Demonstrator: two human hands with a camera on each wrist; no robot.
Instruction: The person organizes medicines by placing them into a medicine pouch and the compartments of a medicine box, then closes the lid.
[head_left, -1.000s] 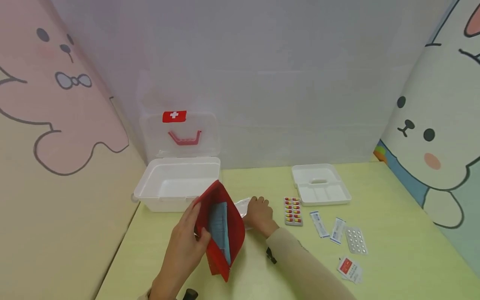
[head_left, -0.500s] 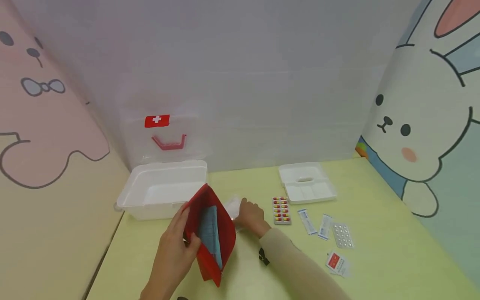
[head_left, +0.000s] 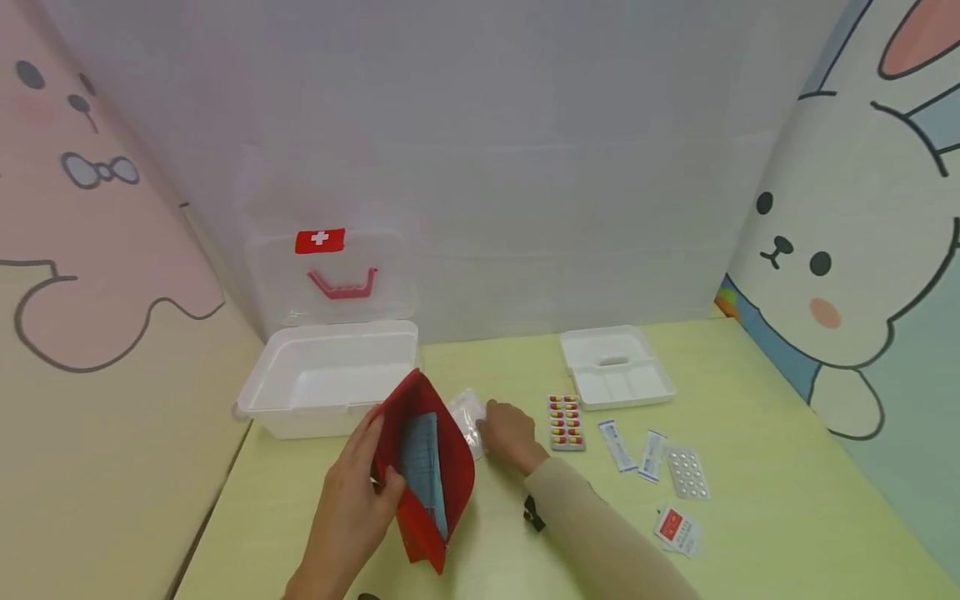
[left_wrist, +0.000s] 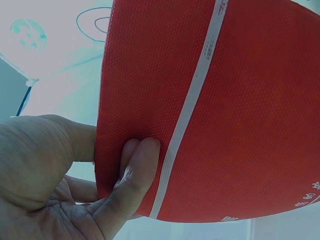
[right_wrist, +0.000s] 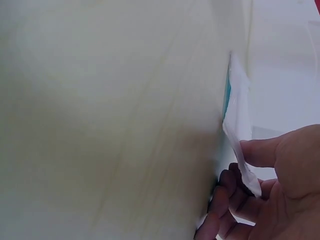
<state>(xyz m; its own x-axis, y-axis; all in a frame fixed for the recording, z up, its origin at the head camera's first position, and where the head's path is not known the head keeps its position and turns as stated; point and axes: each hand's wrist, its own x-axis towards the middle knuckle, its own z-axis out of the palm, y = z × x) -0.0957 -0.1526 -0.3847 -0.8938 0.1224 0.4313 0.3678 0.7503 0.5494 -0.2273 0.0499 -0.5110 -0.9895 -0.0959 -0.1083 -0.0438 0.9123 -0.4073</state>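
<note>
In the head view my left hand (head_left: 348, 504) grips the near-left side of a red fabric pouch (head_left: 456, 467), whose mouth gapes upward. Folded light-blue sheets, like face masks (head_left: 422, 462), are inside it. The left wrist view shows the pouch's outer face (left_wrist: 255, 110) with a white stripe, its edge pinched between thumb and fingers. Just right of the pouch, my right hand (head_left: 513, 435) holds a clear-and-white plastic packet (head_left: 467, 417) by its right edge. Seen from the right wrist, this packet (right_wrist: 238, 112) is tilted close over the table, thumb on one side and fingers curled beneath.
A white first-aid box (head_left: 330, 383) stands at back left, its clear lid raised. A white compartment tray (head_left: 618, 371) lies at back right. In front are a capsule blister pack (head_left: 566, 423), two narrow sachets (head_left: 617, 446), a silver blister pack (head_left: 687, 473) and small red-and-white packets (head_left: 677, 531).
The head view has shifted, so everything sits further left. The packet shows more from behind the pouch, with my right fingers at its edge. My left hand keeps its grip on the pouch.
</note>
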